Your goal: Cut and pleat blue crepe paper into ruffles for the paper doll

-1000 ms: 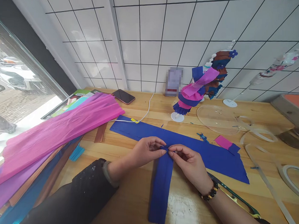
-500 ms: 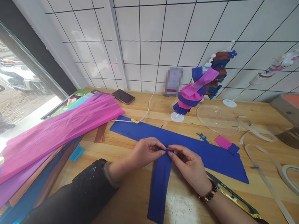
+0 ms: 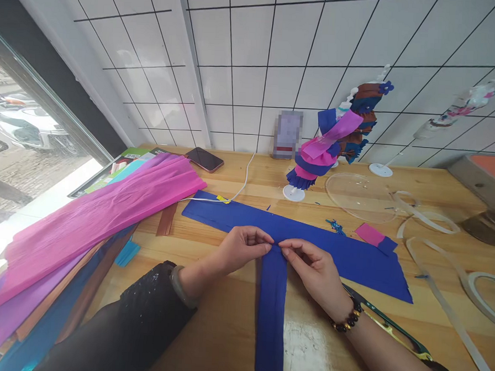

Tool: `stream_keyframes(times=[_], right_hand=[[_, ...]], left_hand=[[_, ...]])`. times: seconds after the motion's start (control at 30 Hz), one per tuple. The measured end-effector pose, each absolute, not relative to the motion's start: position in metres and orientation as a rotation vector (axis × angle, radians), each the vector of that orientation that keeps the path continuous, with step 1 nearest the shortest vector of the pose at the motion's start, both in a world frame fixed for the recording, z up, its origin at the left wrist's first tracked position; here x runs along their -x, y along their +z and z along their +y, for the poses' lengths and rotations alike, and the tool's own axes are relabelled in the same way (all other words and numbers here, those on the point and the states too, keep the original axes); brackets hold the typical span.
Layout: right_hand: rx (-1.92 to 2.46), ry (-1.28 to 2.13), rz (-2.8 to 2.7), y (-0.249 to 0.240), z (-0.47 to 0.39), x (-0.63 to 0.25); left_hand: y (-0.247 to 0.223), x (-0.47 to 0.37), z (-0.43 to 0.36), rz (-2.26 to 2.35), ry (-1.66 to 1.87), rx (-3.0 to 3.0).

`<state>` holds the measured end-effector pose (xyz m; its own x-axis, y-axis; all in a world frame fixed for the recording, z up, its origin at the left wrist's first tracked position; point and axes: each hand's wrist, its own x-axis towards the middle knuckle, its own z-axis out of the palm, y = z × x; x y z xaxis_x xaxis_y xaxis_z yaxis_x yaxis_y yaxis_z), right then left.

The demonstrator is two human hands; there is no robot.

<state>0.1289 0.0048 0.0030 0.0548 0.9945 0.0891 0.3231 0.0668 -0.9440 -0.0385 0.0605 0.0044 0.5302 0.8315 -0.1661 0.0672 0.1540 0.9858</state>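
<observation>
A narrow dark blue crepe strip (image 3: 271,314) hangs down toward the near edge of the view, its top end pinched between both hands. My left hand (image 3: 244,250) grips the top left corner with thumb and forefinger. At the top right corner, my right hand (image 3: 315,272) pinches the same strip, its fingertips close to those of the left. Behind the hands a wide dark blue sheet (image 3: 359,263) lies slantwise across the wooden table (image 3: 219,328). Green and yellow scissors (image 3: 397,330) lie partly under my right forearm.
Pink and other coloured crepe sheets (image 3: 105,217) are piled at left. A phone (image 3: 205,159), a white cable (image 3: 246,180), ruffled paper figures on stands (image 3: 293,193), a clear disc (image 3: 358,197) and tape rolls (image 3: 488,298) lie farther back and right.
The lower part of the narrow strip has swung slightly right and lies flatter. Both hands keep their pinch, the fingertips a little farther apart.
</observation>
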Motion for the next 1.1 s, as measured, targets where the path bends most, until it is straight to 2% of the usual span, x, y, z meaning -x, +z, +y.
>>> stream_keyframes(times=[0.37, 1.1], right_hand=[[1.369, 0.917, -1.702, 0.006, 0.004, -0.129], [1.465, 0.831, -1.558, -0.004, 0.007, -0.134]], left_hand=[[0.004, 0.037, 0.061, 0.839, 0.726, -1.268], [-0.003, 0.039, 0.062, 0.812, 0.673, -1.339]])
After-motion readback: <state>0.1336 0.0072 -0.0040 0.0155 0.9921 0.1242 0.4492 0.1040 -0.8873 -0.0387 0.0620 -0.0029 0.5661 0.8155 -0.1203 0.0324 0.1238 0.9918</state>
